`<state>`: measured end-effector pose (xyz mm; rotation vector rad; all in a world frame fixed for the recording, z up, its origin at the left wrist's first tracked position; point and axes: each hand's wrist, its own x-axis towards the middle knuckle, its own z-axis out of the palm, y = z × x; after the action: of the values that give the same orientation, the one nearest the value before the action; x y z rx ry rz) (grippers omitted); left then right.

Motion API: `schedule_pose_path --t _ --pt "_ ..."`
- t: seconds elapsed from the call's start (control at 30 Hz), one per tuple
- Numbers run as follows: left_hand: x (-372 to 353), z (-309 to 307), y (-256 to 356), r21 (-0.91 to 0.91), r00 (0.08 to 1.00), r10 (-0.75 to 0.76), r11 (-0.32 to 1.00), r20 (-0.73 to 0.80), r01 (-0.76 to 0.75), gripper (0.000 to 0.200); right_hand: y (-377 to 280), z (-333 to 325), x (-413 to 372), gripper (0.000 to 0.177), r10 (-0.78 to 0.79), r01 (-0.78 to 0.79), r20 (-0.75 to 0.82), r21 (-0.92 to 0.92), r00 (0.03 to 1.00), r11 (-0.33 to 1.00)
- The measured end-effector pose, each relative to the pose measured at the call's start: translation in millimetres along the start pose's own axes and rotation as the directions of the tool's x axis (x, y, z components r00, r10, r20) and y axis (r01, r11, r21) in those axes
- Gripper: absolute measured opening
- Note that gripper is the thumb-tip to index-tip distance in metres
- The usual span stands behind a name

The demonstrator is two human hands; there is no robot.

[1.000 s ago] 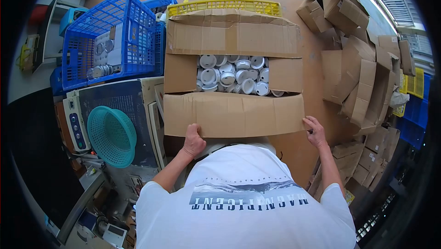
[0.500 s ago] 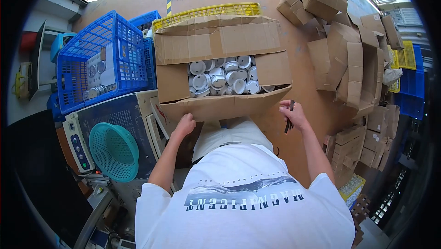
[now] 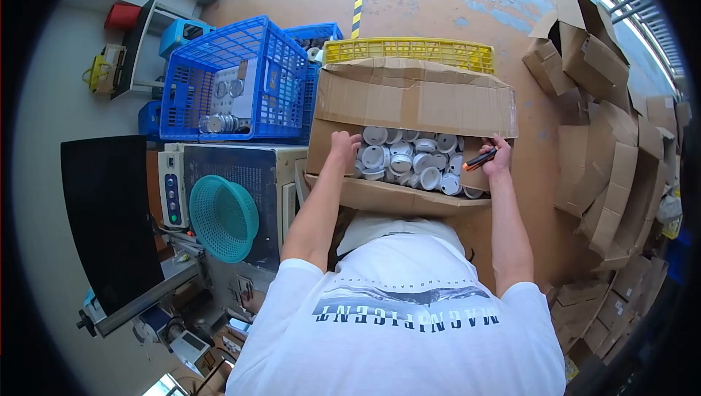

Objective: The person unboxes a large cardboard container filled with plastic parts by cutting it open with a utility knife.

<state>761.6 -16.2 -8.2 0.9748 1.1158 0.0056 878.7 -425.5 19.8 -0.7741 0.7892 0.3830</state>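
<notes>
In front of me is a large cardboard box [image 3: 409, 100] with its flaps spread, filled with white round cup-shaped parts [image 3: 401, 163]. My left hand [image 3: 344, 145] is at the inner edge of the box's left flap [image 3: 323, 149], its fingers curled over the cardboard. At the right side of the box, my right hand [image 3: 499, 156] is closed around a slim black tool with an orange end, which looks like a box cutter [image 3: 478, 160]. The cutter points left over the white parts. The box's near flap [image 3: 398, 196] lies folded outward, toward my body.
Behind the box is a yellow crate [image 3: 412, 50]. A blue crate [image 3: 281, 82] with clear and white parts stands left. Nearer, a teal basket [image 3: 224, 218] sits on a machine [image 3: 174, 184]. Cardboard boxes [image 3: 595, 169] are piled on the right, beyond some brown floor [image 3: 537, 228].
Both hands have moved from the near edge of the box up to its left and right sides. My left hand has let go of the near flap. The view has shifted left.
</notes>
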Motion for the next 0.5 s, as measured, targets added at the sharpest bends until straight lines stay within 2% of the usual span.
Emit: schedule_pose_path --t 0.03,0.07,0.1,0.13,0.17,0.23,0.27,0.33,0.4,0.47,0.5 --pt "8.4 11.1 -2.1 -0.153 0.996 -0.052 0.987 -0.065 0.042 0.05 -7.6 11.8 -14.4 0.007 0.004 -0.004 0.084 0.002 0.996 1.0" --pt "17.6 15.8 -3.7 -0.167 0.994 -0.061 0.985 -0.091 0.046 0.05 -16.2 16.4 -12.5 0.005 -0.041 0.039 0.173 0.017 0.984 0.999" --pt "26.1 18.7 -5.3 -0.304 1.0 -0.02 0.952 -0.011 0.016 0.048 -25.6 18.9 -13.1 0.004 -0.09 0.082 0.256 0.042 0.962 0.996" --pt "32.9 21.8 -4.2 -0.434 0.997 0.043 0.901 0.07 -0.008 0.047 -39.5 39.4 -21.8 0.008 -0.1 0.096 0.249 0.027 0.963 0.995" --pt "35.6 25.7 -1.5 -0.437 0.997 0.043 0.899 0.065 -0.01 0.047 -53.0 55.0 -26.2 0.008 -0.083 0.087 0.242 -0.009 0.967 0.996" --pt "32.6 39.3 12.3 -0.681 0.988 0.059 0.73 0.145 0.056 0.044 -70.0 64.1 -16.4 0.01 -0.082 0.114 0.21 -0.145 0.974 0.983" --pt "29.6 46.1 17.4 -0.684 0.987 0.061 0.728 0.146 0.056 0.044 -71.4 65.2 -15.2 0.01 -0.084 0.117 0.213 -0.146 0.974 0.982" --pt "13.8 62.0 40.7 -0.755 0.981 0.189 0.65 0.053 -0.084 0.044 -66.2 62.0 -18.4 0.014 -0.086 0.113 0.124 -0.234 0.989 0.966" --pt "-0.5 75.3 75.3 -0.711 0.977 0.2 0.698 0.077 -0.087 0.043 -45.9 51.6 -37.7 0.015 -0.069 0.09 0.09 -0.258 0.994 0.962" --pt "17.0 72.6 73.0 -0.652 0.968 0.209 0.755 0.136 -0.071 0.041 -26.0 43.6 -59.2 0.016 -0.047 0.062 0.056 -0.313 0.997 0.948" --pt "42.8 59.8 45.4 -0.659 0.969 0.202 0.75 0.139 -0.062 0.041 -13.3 42.5 -68.5 0.016 0.01 0.007 0.051 -0.319 0.999 0.948"
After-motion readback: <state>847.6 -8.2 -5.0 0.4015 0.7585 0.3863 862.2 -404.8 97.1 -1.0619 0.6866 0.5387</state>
